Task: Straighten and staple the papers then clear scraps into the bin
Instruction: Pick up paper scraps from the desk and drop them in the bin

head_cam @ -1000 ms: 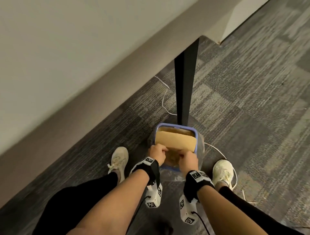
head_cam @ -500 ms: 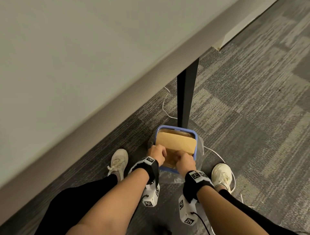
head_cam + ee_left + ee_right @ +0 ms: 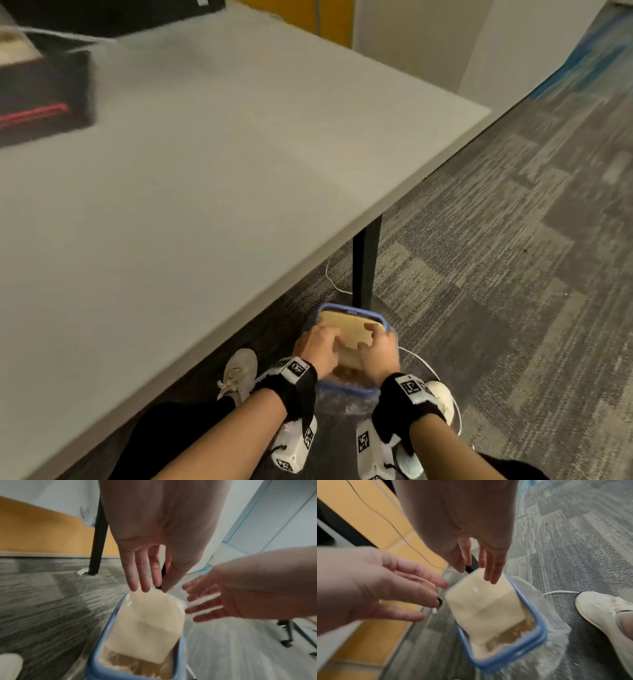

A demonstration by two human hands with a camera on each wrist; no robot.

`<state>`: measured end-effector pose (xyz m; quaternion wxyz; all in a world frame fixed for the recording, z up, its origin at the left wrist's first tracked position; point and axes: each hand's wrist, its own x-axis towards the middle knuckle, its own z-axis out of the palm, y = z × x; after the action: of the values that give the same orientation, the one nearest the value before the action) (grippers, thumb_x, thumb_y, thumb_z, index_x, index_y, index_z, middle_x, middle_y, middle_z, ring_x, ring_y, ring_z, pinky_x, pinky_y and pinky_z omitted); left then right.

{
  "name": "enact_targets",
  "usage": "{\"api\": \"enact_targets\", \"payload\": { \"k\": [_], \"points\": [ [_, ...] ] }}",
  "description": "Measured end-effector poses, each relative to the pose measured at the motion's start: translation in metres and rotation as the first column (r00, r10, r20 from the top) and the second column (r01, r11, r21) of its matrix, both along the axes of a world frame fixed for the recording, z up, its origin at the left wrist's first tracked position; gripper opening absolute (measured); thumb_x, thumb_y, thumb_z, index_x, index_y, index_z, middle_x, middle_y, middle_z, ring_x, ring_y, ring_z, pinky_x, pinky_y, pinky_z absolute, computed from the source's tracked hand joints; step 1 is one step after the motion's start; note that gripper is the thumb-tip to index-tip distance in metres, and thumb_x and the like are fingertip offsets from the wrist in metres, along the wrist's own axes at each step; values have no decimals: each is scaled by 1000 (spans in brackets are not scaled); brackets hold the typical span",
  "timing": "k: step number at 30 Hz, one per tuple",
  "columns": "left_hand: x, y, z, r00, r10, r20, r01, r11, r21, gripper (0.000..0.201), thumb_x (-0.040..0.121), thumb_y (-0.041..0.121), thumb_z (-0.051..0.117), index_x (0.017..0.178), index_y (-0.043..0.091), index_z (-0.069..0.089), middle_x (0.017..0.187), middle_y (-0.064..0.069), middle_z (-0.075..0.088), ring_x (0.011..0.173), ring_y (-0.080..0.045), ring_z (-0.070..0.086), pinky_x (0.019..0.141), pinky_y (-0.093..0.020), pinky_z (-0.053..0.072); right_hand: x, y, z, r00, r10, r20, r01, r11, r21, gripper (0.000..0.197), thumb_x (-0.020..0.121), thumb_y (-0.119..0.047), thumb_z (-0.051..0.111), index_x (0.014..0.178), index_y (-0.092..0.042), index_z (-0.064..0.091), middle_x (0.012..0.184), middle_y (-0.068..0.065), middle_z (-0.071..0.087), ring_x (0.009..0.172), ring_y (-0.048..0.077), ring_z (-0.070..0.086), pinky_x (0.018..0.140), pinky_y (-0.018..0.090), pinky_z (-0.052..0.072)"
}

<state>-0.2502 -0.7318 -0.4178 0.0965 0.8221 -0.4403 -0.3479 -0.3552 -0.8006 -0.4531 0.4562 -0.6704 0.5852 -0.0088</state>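
A blue-rimmed bin (image 3: 346, 391) with a clear liner stands on the carpet between my feet. A tan cardboard piece (image 3: 349, 329) lies slanted across its mouth. My left hand (image 3: 318, 346) and right hand (image 3: 376, 349) hover over the bin, a little apart. The left wrist view shows my left hand (image 3: 147, 574) with straight, spread fingers above the cardboard (image 3: 150, 626). In the right wrist view my right hand (image 3: 488, 562) is also flat and empty, and two small white paper scraps (image 3: 475, 589) are in the air over the bin rim (image 3: 537, 622).
The grey table (image 3: 205, 192) runs overhead at the left, its black leg (image 3: 364, 263) just behind the bin. A black box with a red stripe (image 3: 41, 102) sits on the table. A white cable (image 3: 428, 363) loops on the carpet by my right shoe (image 3: 440, 397).
Both hands were clenched together over the bin's near edge; now they have parted and their fingers have straightened. The head view has tilted up, and the tabletop shows.
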Motion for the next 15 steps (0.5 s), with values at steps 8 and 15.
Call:
{"api": "enact_targets", "payload": {
  "k": [8, 15],
  "points": [
    [-51, 116, 189, 997, -81, 10, 80, 947, -312, 22, 93, 28, 50, 112, 25, 62, 120, 8, 54, 103, -15, 59, 87, -29, 46, -28, 47, 235, 732, -173, 659, 531, 751, -392, 46, 89, 5, 47, 133, -8, 43, 115, 6, 35, 76, -4, 49, 71, 10, 37],
    [0, 254, 333, 958, 253, 135, -103, 744, -660, 15, 90, 30, 54, 98, 26, 66, 89, 13, 59, 69, 2, 49, 72, -20, 45, 46, 141, 388, 701, 465, 540, 24, 742, -670, 22, 93, -12, 46, 108, -19, 61, 108, -1, 45, 95, 17, 52, 85, 40, 49]
  ]
}}
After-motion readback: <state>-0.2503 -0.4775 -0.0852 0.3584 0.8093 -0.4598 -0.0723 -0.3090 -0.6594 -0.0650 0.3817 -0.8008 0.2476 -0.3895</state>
